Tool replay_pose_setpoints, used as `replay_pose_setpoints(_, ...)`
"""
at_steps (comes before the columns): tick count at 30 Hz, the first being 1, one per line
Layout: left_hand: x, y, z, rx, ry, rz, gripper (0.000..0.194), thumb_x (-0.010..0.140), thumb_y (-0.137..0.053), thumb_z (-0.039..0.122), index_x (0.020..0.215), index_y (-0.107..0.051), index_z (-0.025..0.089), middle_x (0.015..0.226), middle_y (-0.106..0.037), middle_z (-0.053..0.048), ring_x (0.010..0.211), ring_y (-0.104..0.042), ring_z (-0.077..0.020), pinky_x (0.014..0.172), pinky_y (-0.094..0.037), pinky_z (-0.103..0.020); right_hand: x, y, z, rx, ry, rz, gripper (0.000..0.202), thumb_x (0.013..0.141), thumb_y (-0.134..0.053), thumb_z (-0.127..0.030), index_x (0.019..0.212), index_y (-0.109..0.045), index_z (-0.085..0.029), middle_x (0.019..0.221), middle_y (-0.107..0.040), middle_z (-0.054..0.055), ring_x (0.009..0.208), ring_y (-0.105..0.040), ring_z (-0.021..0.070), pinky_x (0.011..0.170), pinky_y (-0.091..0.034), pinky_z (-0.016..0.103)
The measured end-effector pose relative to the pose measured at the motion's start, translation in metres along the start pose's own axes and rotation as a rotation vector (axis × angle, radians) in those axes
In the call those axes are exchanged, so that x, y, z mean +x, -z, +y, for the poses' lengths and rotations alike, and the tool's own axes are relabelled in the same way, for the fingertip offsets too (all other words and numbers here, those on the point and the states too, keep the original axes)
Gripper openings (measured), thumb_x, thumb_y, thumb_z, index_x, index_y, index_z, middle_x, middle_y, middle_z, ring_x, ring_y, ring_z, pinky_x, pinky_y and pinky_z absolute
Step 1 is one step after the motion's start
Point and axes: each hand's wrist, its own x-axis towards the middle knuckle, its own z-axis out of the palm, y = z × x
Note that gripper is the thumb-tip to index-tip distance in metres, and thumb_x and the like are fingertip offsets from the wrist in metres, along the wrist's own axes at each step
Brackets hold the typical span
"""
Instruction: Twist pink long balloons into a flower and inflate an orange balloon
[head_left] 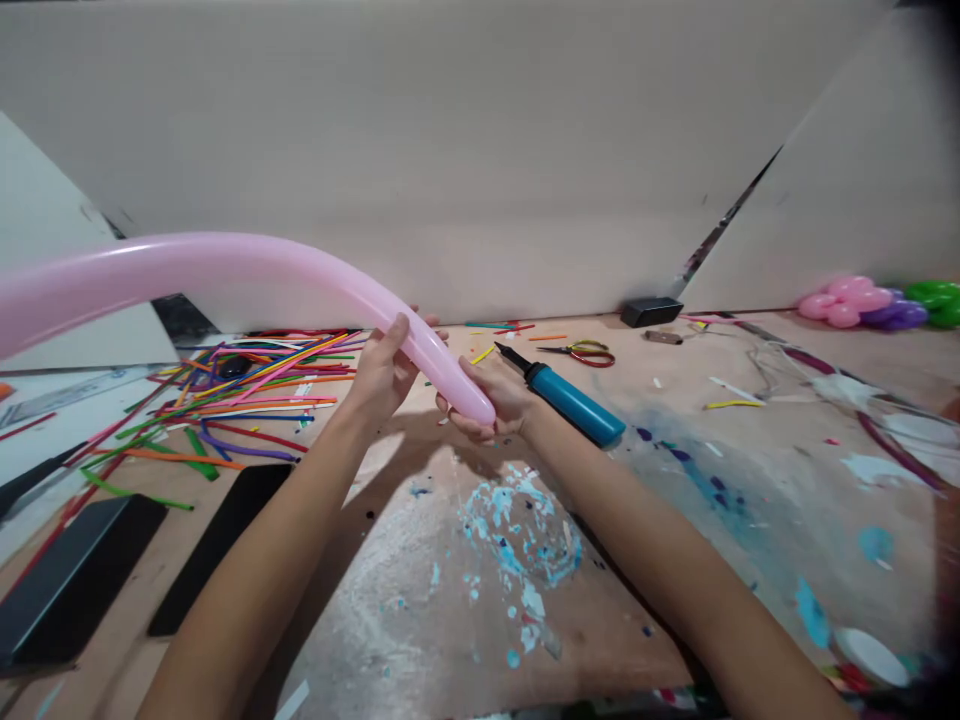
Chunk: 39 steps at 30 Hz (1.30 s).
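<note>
- Your left fingers grip the pink balloon, apparently supporting its arc.
- Your right fingers clasp its rounded end, likely steadying it.
- Blue pump nearby.

The scene is lit moderately and rather flatly, with dark shadows cast beneath both forearms on the desk and pale highlights left along the pink balloon. A dull sheen is thrown back by the near left part of the desk. Straight lines are bent toward the edges by wide-angle distortion, the far right corner is darkened, and fine detail is slightly softened throughout.
</note>
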Motion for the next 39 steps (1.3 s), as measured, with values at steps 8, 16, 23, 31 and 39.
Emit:
replay_pose_setpoints(8, -0.006, 0.006, 0.001, 0.086, 0.175, -0.238, 0.052, 0.069, -0.080, 0.051, 0.107, -0.067, 0.018, 0.113, -0.071, -0.010, 0.095, -0.068, -0.0223, 0.074, -0.056, -0.030, 0.005, -0.010, 0.005, 0.286, 0.152, -0.150, 0.070, 0.088, -0.013, -0.079, 0.089, -0.049, -0.019, 0.056, -0.051, -0.002, 0.037, -0.044, 0.0111, 0.034, -0.041, 0.023)
replay_pose_setpoints(16, -0.005, 0.010, 0.001, 0.144, 0.087, -0.268, 0.036, 0.067, -0.083, 0.041, 0.094, -0.071, 0.020, 0.092, -0.072, -0.005, 0.091, -0.067, -0.0228, 0.084, -0.054, -0.036, 0.001, -0.019, -0.009, 0.298, 0.120, -0.055, 0.071, 0.091, -0.001, -0.073, 0.089, -0.049, -0.020, 0.061, -0.052, -0.001, 0.039, -0.043, 0.0116, 0.033, -0.041, 0.024)
replay_pose_setpoints(23, -0.005, 0.010, -0.001, 0.164, 0.084, -0.295, 0.029, 0.071, -0.081, 0.037, 0.088, -0.070, 0.017, 0.084, -0.068, -0.003, 0.078, -0.062, -0.0155, 0.077, -0.049, -0.029, 0.000, -0.024, -0.008, 0.282, 0.185, 0.013, 0.063, 0.094, -0.006, -0.069, 0.092, -0.047, -0.021, 0.060, -0.049, -0.002, 0.041, -0.042, 0.0110, 0.036, -0.038, 0.021)
replay_pose_setpoints(31, -0.005, 0.007, -0.002, 0.193, 0.069, -0.272, 0.034, 0.070, -0.082, 0.043, 0.085, -0.065, 0.016, 0.069, -0.059, 0.001, 0.062, -0.052, -0.0102, 0.062, -0.042, -0.024, -0.002, -0.024, -0.008, 0.229, 0.160, 0.003, 0.071, 0.089, -0.010, -0.078, 0.095, -0.049, -0.019, 0.060, -0.048, -0.003, 0.039, -0.040, 0.0104, 0.034, -0.038, 0.022)
replay_pose_setpoints(39, -0.012, 0.006, 0.020, 0.975, -0.323, 0.093, 0.033, 0.083, -0.065, 0.050, 0.084, -0.071, 0.018, 0.086, -0.068, -0.009, 0.091, -0.061, -0.0275, 0.096, -0.043, -0.043, -0.011, -0.019, -0.026, 0.178, 0.162, 0.270, 0.048, 0.098, -0.028, -0.056, 0.097, -0.053, -0.016, 0.063, -0.056, 0.000, 0.041, -0.047, 0.0088, 0.036, -0.040, 0.019)
